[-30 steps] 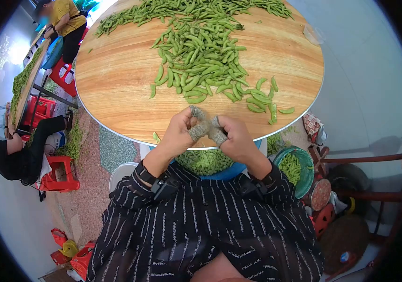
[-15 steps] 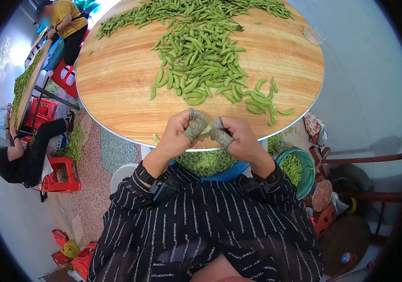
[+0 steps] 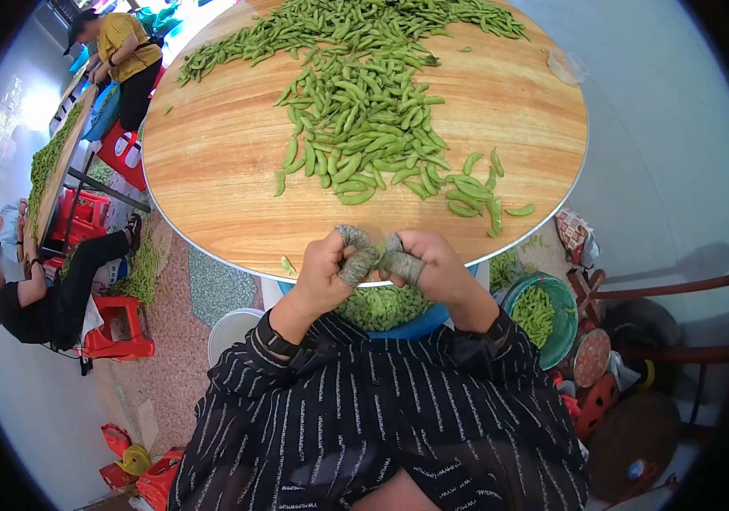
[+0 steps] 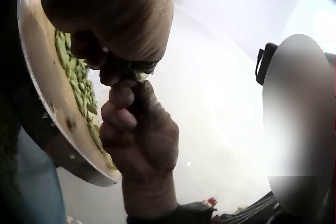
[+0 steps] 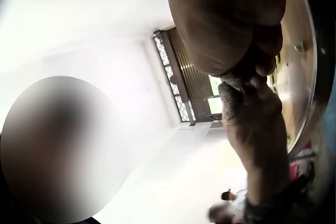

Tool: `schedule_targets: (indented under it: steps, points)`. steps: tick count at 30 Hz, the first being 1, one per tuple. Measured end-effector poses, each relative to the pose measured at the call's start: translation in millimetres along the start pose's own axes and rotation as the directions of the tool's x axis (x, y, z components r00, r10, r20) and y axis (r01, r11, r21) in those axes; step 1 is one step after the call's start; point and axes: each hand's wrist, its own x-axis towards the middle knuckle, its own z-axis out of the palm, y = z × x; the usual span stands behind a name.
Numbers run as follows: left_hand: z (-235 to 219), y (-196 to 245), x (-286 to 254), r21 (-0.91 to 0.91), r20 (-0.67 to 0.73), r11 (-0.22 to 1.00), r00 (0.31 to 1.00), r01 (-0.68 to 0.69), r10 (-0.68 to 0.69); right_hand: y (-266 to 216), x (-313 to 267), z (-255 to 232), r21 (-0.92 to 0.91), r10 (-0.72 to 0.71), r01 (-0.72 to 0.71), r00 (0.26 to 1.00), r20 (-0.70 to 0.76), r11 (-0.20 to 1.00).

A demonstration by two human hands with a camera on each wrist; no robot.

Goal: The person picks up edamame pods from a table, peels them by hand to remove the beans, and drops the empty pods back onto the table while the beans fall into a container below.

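Observation:
My left hand and right hand meet at the near rim of a round wooden table, just above a blue basin of shelled green beans. Grey cloth covers sit on the thumbs and fingertips. Both hands pinch one edamame pod, which is mostly hidden between the curled fingers. A large pile of edamame pods lies on the table beyond the hands. The left wrist view shows the right hand below the left, with fingers curled. The right wrist view shows the left hand beside the table rim.
A green bucket with pods stands at my right, and a white bucket at my left. Red stools, seated people and another pod-covered table are at the left. One stray pod lies on the near rim.
Both hands have drawn slightly back toward my body, from over the table rim to above the basin. The thumbs opened a little around the pod, then pressed together again.

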Motion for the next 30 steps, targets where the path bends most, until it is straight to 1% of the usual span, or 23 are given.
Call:
schedule_targets:
  steps: [1,2,4,5,7,8,10,11,12,14,15,17,18,20,21,22,23,24,25,27,28,29,30]
  points:
    - [1,1,0,0.100,-0.021,0.995,1.000,-0.005,0.007,1,-1,0,0.249,0.210,-0.213,0.977,0.037,0.945]
    - [2,-1,0,0.097,-0.019,0.995,1.000,0.001,0.001,2,-3,1,0.251,0.216,-0.218,0.976,0.035,0.943]
    - [2,-4,4,-0.083,0.032,0.991,0.994,0.103,-0.101,2,-1,3,0.048,0.154,-0.151,0.987,-0.049,0.987]
    - [1,-4,4,-0.077,0.032,0.993,0.995,0.094,-0.092,2,-1,3,0.045,0.143,-0.141,0.988,-0.049,0.989]
    - [1,-5,1,-0.003,0.024,1.000,1.000,-0.002,0.002,4,-3,4,-0.101,-0.039,0.034,0.998,-0.050,0.994]
    - [0,-7,2,0.011,0.039,0.999,0.999,-0.030,0.029,5,-1,4,-0.110,-0.070,0.063,0.996,-0.062,0.992]
    - [2,-8,1,0.085,-0.024,0.988,0.991,-0.132,0.134,10,-1,6,-0.040,-0.047,0.045,0.998,-0.044,0.998]
    - [5,0,0,-0.051,-0.027,0.998,0.999,-0.039,0.038,12,0,5,-0.060,-0.042,0.040,0.999,-0.032,0.997]
    - [6,1,2,-0.048,-0.020,0.998,0.999,-0.049,0.048,10,1,3,-0.065,-0.053,0.050,0.998,-0.038,0.997]
    - [8,-1,-1,0.035,-0.085,0.999,0.996,-0.028,0.031,11,-1,4,-0.377,-0.214,0.182,0.976,-0.045,0.908]
    - [10,-3,-3,0.030,-0.092,1.000,0.996,-0.003,0.006,10,-4,6,-0.363,-0.193,0.165,0.980,-0.042,0.917]
    - [12,-8,-1,0.299,-0.106,0.943,0.977,-0.144,0.183,3,-6,4,-0.396,-0.152,0.092,0.981,-0.124,0.913]
    - [13,-13,-3,0.293,-0.118,0.948,0.980,-0.121,0.162,2,-9,3,-0.387,-0.130,0.077,0.985,-0.114,0.919]
    - [13,-22,-6,0.172,-0.071,0.985,0.997,-0.001,0.013,0,-12,-4,-0.262,-0.178,0.095,0.932,-0.315,0.960]
    - [16,-14,-9,0.114,-0.076,0.989,0.994,0.092,-0.083,0,-11,-14,-0.321,-0.225,0.112,0.913,-0.341,0.940]
    - [13,-9,-11,0.113,-0.073,0.988,0.993,0.101,-0.093,0,-12,-27,-0.379,-0.270,0.123,0.891,-0.366,0.917]
    - [9,-4,-11,0.363,0.071,0.924,0.992,-0.123,0.105,-2,-13,-39,-0.443,-0.249,0.050,0.880,-0.405,0.895]
    - [6,3,-9,0.548,0.256,0.755,0.931,-0.361,0.259,-6,-15,-51,-0.502,-0.235,-0.021,0.866,-0.442,0.864]
    - [8,17,-5,0.599,0.280,0.663,0.893,-0.449,0.351,-9,-19,-61,-0.501,-0.232,-0.024,0.866,-0.443,0.865]
    - [1,27,3,0.607,0.323,0.628,0.873,-0.487,0.364,-13,-25,-75,-0.739,-0.244,-0.284,0.820,-0.517,0.611]
    - [-5,28,8,0.612,0.367,0.590,0.850,-0.527,0.378,-15,-24,-72,-0.740,-0.245,-0.283,0.821,-0.516,0.611]
    - [-10,23,14,0.612,0.367,0.590,0.850,-0.527,0.378,-17,-23,-64,-0.775,-0.295,-0.203,0.843,-0.449,0.598]
    - [-16,13,22,0.655,0.311,0.577,0.870,-0.488,0.383,-18,-22,-55,-0.804,-0.345,-0.123,0.858,-0.381,0.582]
